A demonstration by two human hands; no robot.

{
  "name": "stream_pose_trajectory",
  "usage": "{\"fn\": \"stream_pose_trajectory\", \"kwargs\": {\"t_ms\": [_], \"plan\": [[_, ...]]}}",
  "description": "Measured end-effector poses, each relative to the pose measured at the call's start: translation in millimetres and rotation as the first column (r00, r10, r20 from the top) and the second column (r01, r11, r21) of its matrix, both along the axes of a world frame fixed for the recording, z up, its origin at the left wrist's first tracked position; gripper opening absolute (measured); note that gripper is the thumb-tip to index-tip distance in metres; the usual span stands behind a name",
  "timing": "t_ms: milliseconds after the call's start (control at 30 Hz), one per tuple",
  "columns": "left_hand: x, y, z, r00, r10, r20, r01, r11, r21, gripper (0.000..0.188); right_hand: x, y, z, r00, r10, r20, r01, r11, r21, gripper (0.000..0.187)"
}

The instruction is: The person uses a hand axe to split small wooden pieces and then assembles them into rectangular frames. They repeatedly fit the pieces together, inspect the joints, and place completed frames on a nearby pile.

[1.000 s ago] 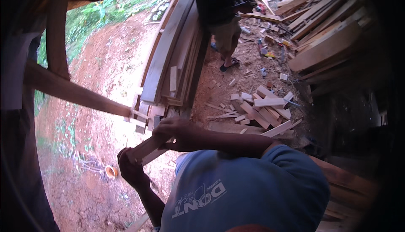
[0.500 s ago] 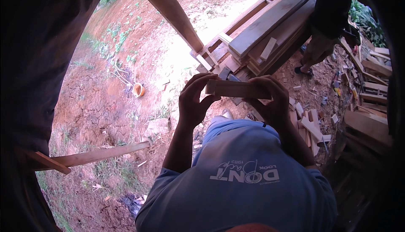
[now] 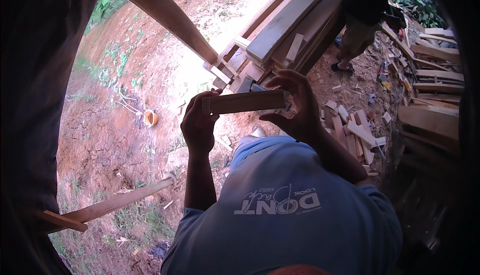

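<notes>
The left hand grips one end of the wood, maybe to hold it up; the right hand is spread around the other.

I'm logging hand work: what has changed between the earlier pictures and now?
The right hand, which gripped the wooden piece, has opened around its right end. The piece, slanted at first, now looks nearly level, though the view swung. The left hand keeps its hold; the board stack looks undisturbed.
</notes>
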State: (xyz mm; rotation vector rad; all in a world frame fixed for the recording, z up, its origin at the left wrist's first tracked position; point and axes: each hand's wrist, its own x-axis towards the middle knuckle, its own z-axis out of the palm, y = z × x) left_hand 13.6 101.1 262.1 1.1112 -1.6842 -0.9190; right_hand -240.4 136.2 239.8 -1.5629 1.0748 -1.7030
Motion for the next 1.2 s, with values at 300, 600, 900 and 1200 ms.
{"fn": "stream_pose_trajectory", "kwargs": {"t_ms": [300,600,900,1200], "plan": [[15,-5,-26,0.968,-0.030,-0.247,0.028,1.000,-0.012,0.043,2,2,3,0.986,0.018,-0.165,-0.014,0.999,0.029,0.056],[18,-11,-26,0.995,0.071,0.074,-0.064,0.994,-0.089,0.056,15,2,7,0.988,-0.039,-0.147,0.048,0.997,0.057,0.048],[9,-2,-1,0.998,-0.058,-0.015,0.058,0.998,0.018,0.059,-5,1,-30,0.897,0.140,0.420,-0.306,0.882,0.360,0.045],[3,-6,-10,0.965,-0.195,-0.173,0.214,0.972,0.099,0.046,-17,-4,-27,0.990,0.129,0.057,-0.140,0.957,0.255,0.056]]}}
